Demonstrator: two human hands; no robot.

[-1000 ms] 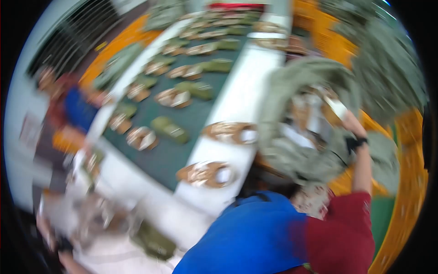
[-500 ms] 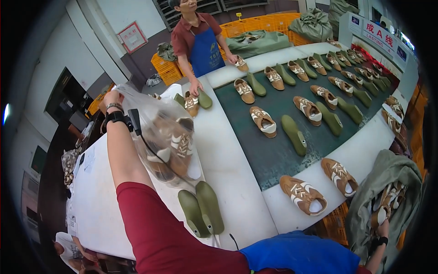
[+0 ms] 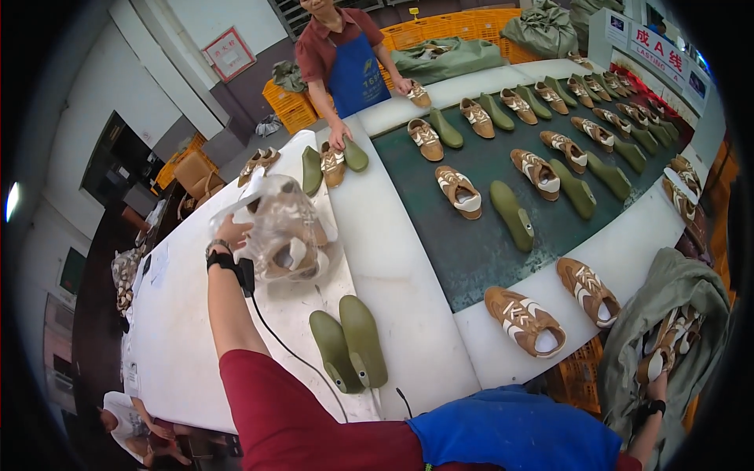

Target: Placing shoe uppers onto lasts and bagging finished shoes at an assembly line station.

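Note:
My left hand (image 3: 233, 232) is closed on the gathered top of a clear plastic bag (image 3: 294, 231) with several brown and white sneakers inside. The bag slumps on the white table, left of the conveyor. Off to the far right, my right hand (image 3: 657, 387) grips a brown sneaker (image 3: 650, 366) at the mouth of a grey-green sack (image 3: 624, 345); part of that hand is hidden by the shoe. More sneakers lie in the sack. Nearer me, a pair of olive green shoe lasts (image 3: 363, 339) rests on the white table.
Rows of sneakers and green lasts lie on a dark green conveyor belt (image 3: 487, 271). Two sneakers (image 3: 525, 320) sit on its white near edge. Across the table, a co-worker in a blue apron (image 3: 357, 74) touches a sneaker with each hand. Orange crates (image 3: 290, 107) stand behind.
My left hand has come down and slightly right, and the bag, stretched upward before, has sunk into a crumpled heap. My right hand stays at the sack with the sneaker.

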